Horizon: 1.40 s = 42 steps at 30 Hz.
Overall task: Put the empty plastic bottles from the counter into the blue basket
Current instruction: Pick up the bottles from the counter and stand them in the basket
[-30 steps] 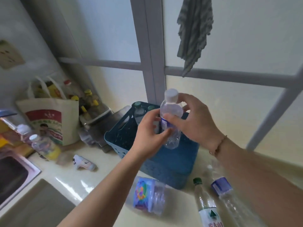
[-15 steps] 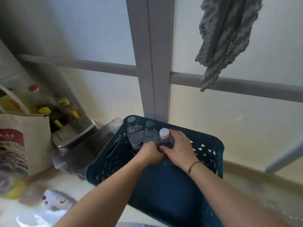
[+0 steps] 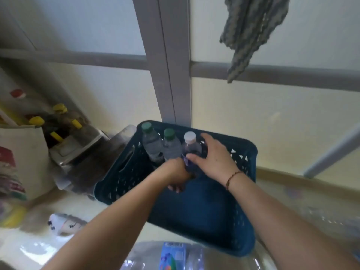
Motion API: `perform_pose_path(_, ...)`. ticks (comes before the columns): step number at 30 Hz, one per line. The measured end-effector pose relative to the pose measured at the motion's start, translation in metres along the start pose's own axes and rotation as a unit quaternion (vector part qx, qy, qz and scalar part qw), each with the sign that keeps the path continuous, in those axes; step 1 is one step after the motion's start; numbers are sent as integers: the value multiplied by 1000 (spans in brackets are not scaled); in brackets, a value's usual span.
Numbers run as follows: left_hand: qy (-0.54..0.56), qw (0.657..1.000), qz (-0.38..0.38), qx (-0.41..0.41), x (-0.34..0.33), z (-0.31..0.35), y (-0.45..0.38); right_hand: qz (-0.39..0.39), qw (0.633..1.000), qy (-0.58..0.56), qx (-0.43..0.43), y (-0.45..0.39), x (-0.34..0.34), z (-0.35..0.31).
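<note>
Both my hands were down inside the blue basket (image 3: 245,152). My right hand (image 3: 214,158) wrapped the white-capped bottle (image 3: 191,147), upright at the back wall, just beside two green-capped bottles (image 3: 152,141). My left hand (image 3: 178,175) curled low at that bottle's base; how tightly, I couldn't tell. A labelled bottle (image 3: 173,256) lay on the counter (image 3: 81,203), nearer me.
</note>
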State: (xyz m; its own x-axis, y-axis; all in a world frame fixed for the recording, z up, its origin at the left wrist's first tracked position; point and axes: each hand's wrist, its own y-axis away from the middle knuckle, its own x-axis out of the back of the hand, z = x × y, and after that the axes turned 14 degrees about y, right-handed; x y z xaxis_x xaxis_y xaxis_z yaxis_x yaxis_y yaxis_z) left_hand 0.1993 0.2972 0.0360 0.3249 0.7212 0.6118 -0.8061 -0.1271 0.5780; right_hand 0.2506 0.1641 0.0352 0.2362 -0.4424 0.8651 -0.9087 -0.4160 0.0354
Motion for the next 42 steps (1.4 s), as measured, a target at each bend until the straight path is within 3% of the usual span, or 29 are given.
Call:
perform_pose_path(1,-20,1000,18,-15,1,4,12,19,1000,-2,10,9,12,0)
perform_pose_path(3,-59,983,132,-111,-5,12,43,63,996,-49,28,39,36,8)
perform_pose_path(5,46,937,229,-260,-29,23,92,125,984,-115,56,85,59,24)
perform_pose_path(6,132,908,235,-321,-47,31,121,168,974,-132,76,111,67,35)
perform_pose_path(8,282,871,175,-361,-97,41,164,249,957,-92,117,160,73,65)
perform_pose_path(10,374,875,66,-300,-158,42,179,276,954,-19,112,198,62,96)
perform_pose_path(12,429,885,-13,-181,-222,32,172,224,973,22,59,228,37,128)
perform_pose_path(14,431,899,5,-76,-275,12,160,130,990,52,-21,252,6,148)
perform_pose_path(16,393,917,55,-28,-315,-9,153,28,993,102,-57,262,-21,157)
perform_pose_path(19,358,930,84,3,-349,-13,148,-22,979,197,-40,245,-36,145)
perform_pose_path(22,382,920,88,-20,-360,4,143,-47,948,315,-9,216,-47,134)
perform_pose_path(25,393,909,136,-41,-374,16,135,-85,941,326,-35,202,-52,136)
perform_pose_path(27,402,902,155,-24,-378,23,140,-83,953,287,-56,206,-40,137)
perform_pose_path(31,451,875,145,-103,-381,26,155,-22,989,147,-18,246,7,140)
perform_pose_path(36,436,850,204,-213,-372,24,169,142,983,55,98,310,32,148)
perform_pose_path(39,423,840,246,-233,-368,15,169,151,979,34,130,318,32,154)
perform_pose_path(42,394,862,227,-225,-365,8,166,134,980,32,143,315,31,154)
